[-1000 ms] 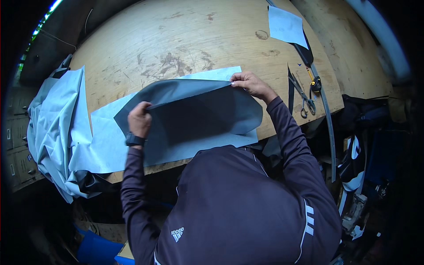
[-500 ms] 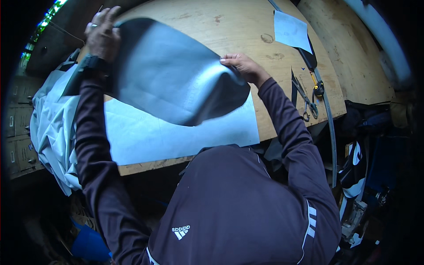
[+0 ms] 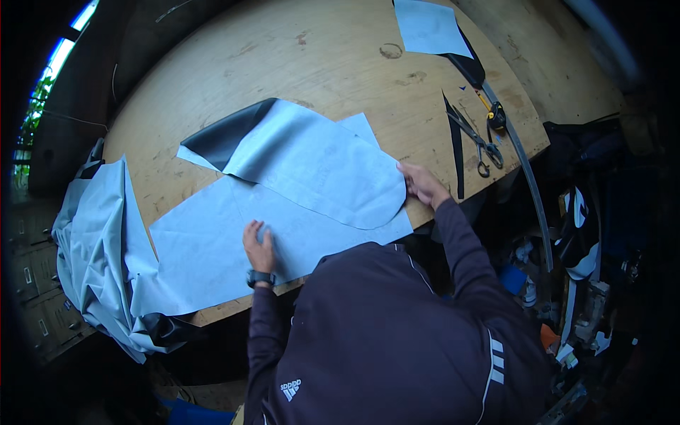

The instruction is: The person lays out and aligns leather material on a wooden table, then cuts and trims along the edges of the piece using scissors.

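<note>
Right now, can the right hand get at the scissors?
Probably yes: from the right hand beside the rounded cloth, only a thin black strip lies before the scissors, and nothing covers them.

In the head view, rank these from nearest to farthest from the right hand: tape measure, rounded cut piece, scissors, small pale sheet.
1. Rounded cut piece: at the right hand, on its left.
2. Scissors: ahead and right.
3. Tape measure: just beyond the scissors.
4. Small pale sheet: far across the table.

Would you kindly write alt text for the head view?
A person's right hand is at the rounded edge of a black-backed pale blue sheet overlapping a longer pale blue sheet on a wooden table; the empty left hand is nearby.
</note>
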Demonstrator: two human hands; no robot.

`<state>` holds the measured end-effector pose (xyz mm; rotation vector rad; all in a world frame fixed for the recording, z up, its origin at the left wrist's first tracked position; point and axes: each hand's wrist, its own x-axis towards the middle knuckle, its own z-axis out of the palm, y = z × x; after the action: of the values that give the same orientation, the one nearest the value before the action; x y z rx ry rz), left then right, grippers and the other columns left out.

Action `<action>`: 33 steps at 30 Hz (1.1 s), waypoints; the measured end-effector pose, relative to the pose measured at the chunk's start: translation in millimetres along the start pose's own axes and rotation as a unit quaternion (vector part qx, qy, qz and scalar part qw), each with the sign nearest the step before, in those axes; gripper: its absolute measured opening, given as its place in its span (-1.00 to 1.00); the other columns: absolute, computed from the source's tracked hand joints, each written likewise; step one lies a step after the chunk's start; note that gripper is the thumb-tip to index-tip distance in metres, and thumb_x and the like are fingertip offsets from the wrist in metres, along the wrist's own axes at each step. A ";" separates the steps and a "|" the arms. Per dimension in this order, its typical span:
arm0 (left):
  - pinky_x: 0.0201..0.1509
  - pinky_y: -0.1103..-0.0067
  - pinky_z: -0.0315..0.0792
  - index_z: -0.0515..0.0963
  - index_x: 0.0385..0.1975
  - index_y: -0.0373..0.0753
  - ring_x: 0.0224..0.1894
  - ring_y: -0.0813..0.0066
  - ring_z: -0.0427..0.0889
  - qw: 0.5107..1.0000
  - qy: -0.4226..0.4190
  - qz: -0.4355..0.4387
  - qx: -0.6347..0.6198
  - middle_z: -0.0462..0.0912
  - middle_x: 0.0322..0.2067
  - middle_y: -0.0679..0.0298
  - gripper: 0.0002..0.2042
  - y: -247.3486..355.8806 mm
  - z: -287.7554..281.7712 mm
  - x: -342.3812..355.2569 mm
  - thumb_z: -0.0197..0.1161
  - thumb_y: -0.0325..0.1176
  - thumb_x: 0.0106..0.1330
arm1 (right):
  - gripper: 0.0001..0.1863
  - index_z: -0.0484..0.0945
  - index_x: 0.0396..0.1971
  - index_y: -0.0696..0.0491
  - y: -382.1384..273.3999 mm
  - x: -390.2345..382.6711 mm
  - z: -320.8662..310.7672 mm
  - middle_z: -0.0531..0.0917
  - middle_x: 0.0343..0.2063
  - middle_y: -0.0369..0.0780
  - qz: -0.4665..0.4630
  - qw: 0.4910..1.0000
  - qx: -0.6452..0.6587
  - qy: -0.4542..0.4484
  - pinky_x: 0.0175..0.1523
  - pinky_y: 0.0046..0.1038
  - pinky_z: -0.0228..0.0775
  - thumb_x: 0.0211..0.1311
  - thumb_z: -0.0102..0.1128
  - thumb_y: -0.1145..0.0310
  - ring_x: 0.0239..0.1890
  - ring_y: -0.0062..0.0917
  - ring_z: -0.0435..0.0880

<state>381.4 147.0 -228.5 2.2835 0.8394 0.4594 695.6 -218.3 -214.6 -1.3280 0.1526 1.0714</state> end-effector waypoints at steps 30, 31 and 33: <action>0.33 0.23 0.39 0.64 -0.08 -0.19 0.09 0.12 0.65 0.931 -0.135 0.334 -0.064 0.75 -0.24 0.19 -0.83 118.9 81.1 22.8 0.26 -0.43 0.37 | -0.29 0.17 0.42 0.26 -44.8 -61.1 82.9 0.47 0.24 -0.06 -0.235 0.946 0.208 0.075 0.42 -0.39 0.17 0.27 0.14 0.55 0.26 -0.37 0.45; 0.33 0.23 0.39 0.64 -0.08 -0.19 0.09 0.12 0.65 0.928 -0.137 0.340 -0.067 0.75 -0.24 0.19 -0.83 132.1 74.4 21.2 0.26 -0.43 0.37 | -0.33 0.17 0.41 0.26 -57.5 -67.4 89.9 0.48 0.23 -0.06 -0.250 0.936 0.245 0.043 0.40 -0.39 0.20 0.31 0.11 0.53 0.26 -0.38 0.47; 0.13 0.35 0.53 0.64 -0.15 -0.26 -0.04 0.19 0.70 0.896 -0.318 -0.044 -0.308 0.74 -0.27 0.15 -0.87 164.4 52.4 16.1 0.22 -0.39 0.41 | -0.41 0.15 0.41 0.25 -64.8 -65.0 82.1 0.54 0.16 -0.04 -0.305 0.915 0.265 -0.008 0.32 -0.39 0.36 0.43 0.02 0.47 0.17 -0.39 0.56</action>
<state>493.2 38.4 -152.9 1.6270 0.3774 -0.0803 667.2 -176.5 -102.3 -0.7836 0.0058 0.4540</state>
